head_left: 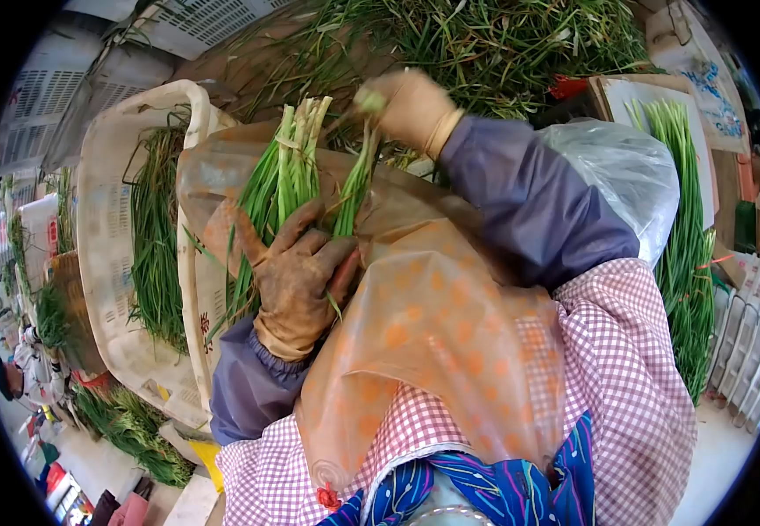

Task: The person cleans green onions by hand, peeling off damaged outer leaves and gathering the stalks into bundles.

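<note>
My left hand (299,276), in a soiled glove, is wrapped round a bunch of green stalks (299,162) over my lap, their pale cut ends pointing up and away from me. A thinner cluster of stalks (355,188) stands out between its fingers, a little apart from the main bunch. My right hand (406,105), gloved and blurred by motion, is near the top of that thinner cluster. Its fingers are bent in, and a pale green bit shows at the fingertips. Whether it grips the stalks is too blurred to tell.
A white plastic crate (191,263) with long green leaves (159,237) stands at the left. A large heap of loose greens (503,53) lies beyond my hands. At the right are a clear plastic bag (617,171) and long green bunches (685,263). An orange-patterned plastic apron (433,342) covers my lap.
</note>
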Tool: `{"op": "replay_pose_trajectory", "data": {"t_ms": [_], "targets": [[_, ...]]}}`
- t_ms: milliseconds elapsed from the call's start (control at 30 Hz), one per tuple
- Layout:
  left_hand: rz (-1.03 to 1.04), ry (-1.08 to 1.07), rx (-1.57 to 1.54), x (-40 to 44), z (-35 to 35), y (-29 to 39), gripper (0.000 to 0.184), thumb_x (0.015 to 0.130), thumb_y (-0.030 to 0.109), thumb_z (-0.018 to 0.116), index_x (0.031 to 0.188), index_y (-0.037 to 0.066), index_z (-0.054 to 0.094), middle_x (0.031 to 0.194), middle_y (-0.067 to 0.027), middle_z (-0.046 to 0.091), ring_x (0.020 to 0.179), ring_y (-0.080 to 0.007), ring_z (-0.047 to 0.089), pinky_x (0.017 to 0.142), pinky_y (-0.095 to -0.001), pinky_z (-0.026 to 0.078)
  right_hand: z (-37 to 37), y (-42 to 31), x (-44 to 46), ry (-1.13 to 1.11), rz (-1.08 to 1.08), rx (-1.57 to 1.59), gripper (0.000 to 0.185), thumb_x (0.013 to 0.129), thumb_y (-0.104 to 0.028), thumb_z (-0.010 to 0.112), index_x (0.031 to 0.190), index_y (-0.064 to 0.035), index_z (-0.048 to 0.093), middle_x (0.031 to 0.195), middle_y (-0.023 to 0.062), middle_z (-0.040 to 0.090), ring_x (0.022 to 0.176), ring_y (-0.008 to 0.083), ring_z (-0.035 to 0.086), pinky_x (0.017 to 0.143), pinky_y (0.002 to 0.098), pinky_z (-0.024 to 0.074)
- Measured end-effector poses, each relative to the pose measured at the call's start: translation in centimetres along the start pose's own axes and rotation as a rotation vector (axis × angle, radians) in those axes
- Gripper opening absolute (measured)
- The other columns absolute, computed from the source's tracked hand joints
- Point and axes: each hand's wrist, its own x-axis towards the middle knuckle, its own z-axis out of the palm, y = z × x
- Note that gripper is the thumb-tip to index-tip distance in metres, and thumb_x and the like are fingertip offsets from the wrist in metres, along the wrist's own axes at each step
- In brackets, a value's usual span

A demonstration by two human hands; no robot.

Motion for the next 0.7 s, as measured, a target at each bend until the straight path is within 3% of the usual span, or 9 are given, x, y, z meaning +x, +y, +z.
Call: {"op": "replay_pose_trajectory", "data": {"t_ms": [33,67,133,200,333,433,467,533,700], "targets": [[-0.001,0.013,-0.005,-0.2,0.0,0.0,0.01,0.072,0.021,0.067,0.082,0.019,0.067,0.075,0.0005,0.06,0.107,-0.0192,0.053,0.104,-0.0598,0.0,0.1,2.9,1.5,0.193,0.035,-0.05,0.028,0.078,-0.035,0.058,0.093,-0.0137,0.068,0.087,0.0126,0.066,0.082,0.0304,0.063,0.073,0.0379,0.051],[0.01,0.031,-0.012,-0.2,0.1,-0.2,0.01,0.072,0.02,0.067,0.082,0.019,0.067,0.075,0.0003,0.06,0.107,-0.0191,0.054,0.104,-0.0595,0.0,-4.0,5.5,3.2,-0.02,0.291,-0.2,0.027,0.078,-0.032,0.058,0.091,-0.0113,0.068,0.086,0.0126,0.067,0.081,0.0299,0.063,0.072,0.0389,0.0508],[0.005,0.029,-0.019,-0.4,0.1,-0.2,0.01,0.072,0.02,0.067,0.082,0.019,0.067,0.074,0.0004,0.06,0.106,-0.0193,0.054,0.104,-0.0591,0.001,-4.2,8.6,4.0,0.053,0.482,-0.346,0.034,0.078,-0.032,0.06,0.098,-0.0049,0.066,0.094,0.0158,0.066,0.086,0.0299,0.064,0.078,0.039,0.0504],[-0.004,0.03,-0.029,-0.1,0.1,-0.3,0.011,0.072,0.02,0.068,0.082,0.02,0.067,0.074,0.0004,0.061,0.105,-0.0195,0.055,0.105,-0.0587,0.001,-5.5,10.2,3.8,0.052,0.418,-0.492,0.045,0.076,-0.033,0.066,0.111,-0.0059,0.061,0.102,0.0167,0.064,0.094,0.0286,0.062,0.083,0.0354,0.049],[-0.011,0.055,-0.056,0.1,0.3,-0.1,0.011,0.071,0.019,0.068,0.082,0.02,0.067,0.073,0.0005,0.061,0.105,-0.0195,0.055,0.105,-0.058,0.002,-5.1,4.3,0.4,0.299,0.225,0.523,0.024,0.077,-0.019,0.073,0.098,-0.009,0.066,0.087,0.0036,0.066,0.074,0.0093,0.059,0.065,0.0229,0.049],[-0.004,0.044,-0.041,0.2,0.4,-0.1,0.012,0.071,0.019,0.068,0.083,0.02,0.067,0.074,0.0007,0.062,0.105,-0.0192,0.055,0.105,-0.0578,0.002,-0.3,2.6,-0.1,0.013,0.28,0.516,0.017,0.078,-0.024,0.071,0.086,-0.0093,0.068,0.074,0.0023,0.063,0.061,0.0107,0.055,0.055,0.024,0.0472],[0.002,0.04,-0.029,0.3,0.3,-0.1,0.013,0.071,0.019,0.068,0.084,0.02,0.067,0.074,0.0007,0.062,0.105,-0.019,0.055,0.105,-0.0578,0.002,0.2,0.9,0.5,-0.129,0.452,0.242,0.019,0.078,-0.026,0.071,0.082,-0.0078,0.067,0.072,0.0016,0.061,0.055,0.0117,0.05,0.047,0.0261,0.043],[-0.001,0.032,-0.019,0.2,0.4,0.0,0.013,0.072,0.019,0.068,0.085,0.02,0.067,0.075,0.0008,0.062,0.105,-0.0187,0.055,0.105,-0.0578,0.002,-0.9,-0.9,0.4,-0.246,0.556,0.41,0.02,0.077,-0.027,0.072,0.08,-0.0071,0.067,0.07,0.0011,0.059,0.052,0.0104,0.045,0.043,0.0264,0.039],[-0.038,0.058,-0.023,-0.1,0.4,-0.1,0.015,0.071,0.019,0.068,0.087,0.02,0.066,0.076,0.001,0.062,0.106,-0.0181,0.055,0.105,-0.0586,0.003,-2.9,0.2,0.8,-0.2,0.257,0.632,0.012,0.078,-0.02,0.069,0.084,-0.0101,0.07,0.069,0.0004,0.061,0.053,0.0092,0.05,0.046,0.0245,0.0407]]}}
